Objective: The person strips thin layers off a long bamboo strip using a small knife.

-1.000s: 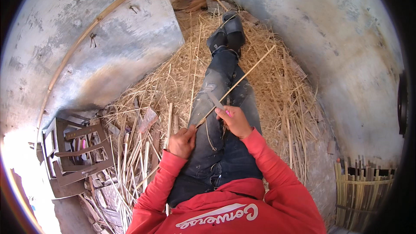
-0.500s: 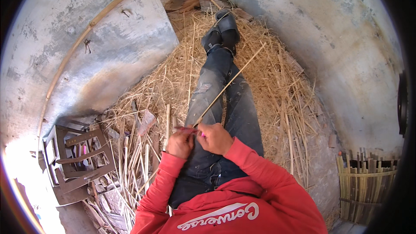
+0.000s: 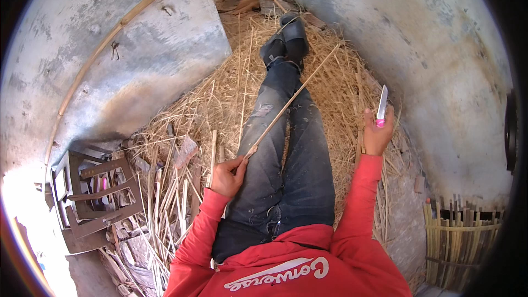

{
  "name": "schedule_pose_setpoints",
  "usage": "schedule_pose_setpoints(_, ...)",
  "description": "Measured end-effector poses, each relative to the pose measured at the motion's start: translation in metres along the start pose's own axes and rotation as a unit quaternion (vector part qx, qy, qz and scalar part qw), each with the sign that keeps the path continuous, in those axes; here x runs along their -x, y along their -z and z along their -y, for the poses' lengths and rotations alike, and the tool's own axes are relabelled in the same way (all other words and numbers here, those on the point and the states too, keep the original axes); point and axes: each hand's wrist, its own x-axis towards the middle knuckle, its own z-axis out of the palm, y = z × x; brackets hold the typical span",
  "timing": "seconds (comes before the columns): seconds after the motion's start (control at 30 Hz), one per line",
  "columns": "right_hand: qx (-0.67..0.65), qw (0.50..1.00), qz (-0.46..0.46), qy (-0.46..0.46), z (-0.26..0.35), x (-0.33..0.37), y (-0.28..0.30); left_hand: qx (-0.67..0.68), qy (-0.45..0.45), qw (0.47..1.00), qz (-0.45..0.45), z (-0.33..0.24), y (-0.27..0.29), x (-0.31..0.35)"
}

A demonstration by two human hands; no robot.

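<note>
Over my thigh on the left, my left hand (image 3: 228, 176) pinches the near end of a thin bamboo strip (image 3: 297, 94). The strip slants up and to the right across my legs, its far end over the shavings. Out to the right, well apart from the strip, my right hand (image 3: 378, 135) is closed round a knife (image 3: 382, 104). Its pale blade points up and away from me, and a bit of pink handle shows at the fingers. The rest of the handle is hidden in my palm.
Straw-like shavings (image 3: 341, 99) cover the floor round my outstretched legs. Split strips (image 3: 184, 198) lie in a heap on the left, beside a brown slotted frame (image 3: 104, 192). A bundle of upright slats (image 3: 462, 236) stands at the right. Grey walls (image 3: 429, 66) close in both sides.
My right hand has swung from beside my left hand out to the right, carrying the knife. My left hand keeps the strip, with little movement.
</note>
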Motion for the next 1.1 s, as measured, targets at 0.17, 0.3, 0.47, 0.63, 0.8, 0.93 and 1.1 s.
schedule_pose_setpoints(0.17, -0.05, 0.983, 0.16, -0.073, 0.013, 0.009, 0.011, -0.018, -0.036, 0.999, -0.021, 0.004, -0.004, 0.002)
schedule_pose_setpoints(0.3, -0.168, 0.935, 0.313, -0.002, 0.06, 0.058, -0.009, -0.075, -0.114, 0.991, 0.002, -0.004, 0.007, 0.001)
schedule_pose_setpoints(0.47, -0.111, 0.938, 0.327, 0.019, 0.083, 0.07, -0.051, -0.128, -0.148, 0.98, 0.022, -0.002, 0.015, 0.007)
schedule_pose_setpoints(0.63, -0.096, 0.943, 0.316, 0.039, 0.092, 0.089, -0.075, -0.136, -0.145, 0.98, 0.019, 0.003, 0.013, 0.009)
schedule_pose_setpoints(0.8, -0.166, 0.89, 0.413, 0.096, 0.119, 0.154, -0.044, -0.135, -0.123, 0.983, 0.025, -0.001, 0.01, 0.006)
schedule_pose_setpoints(0.93, -0.178, 0.866, 0.461, 0.075, 0.126, 0.168, -0.028, -0.094, -0.104, 0.99, 0.018, -0.009, 0.005, 0.002)
schedule_pose_setpoints(1.1, -0.209, 0.838, 0.5, 0.062, 0.125, 0.171, -0.015, -0.037, -0.061, 0.997, 0.014, -0.012, -0.003, -0.005)
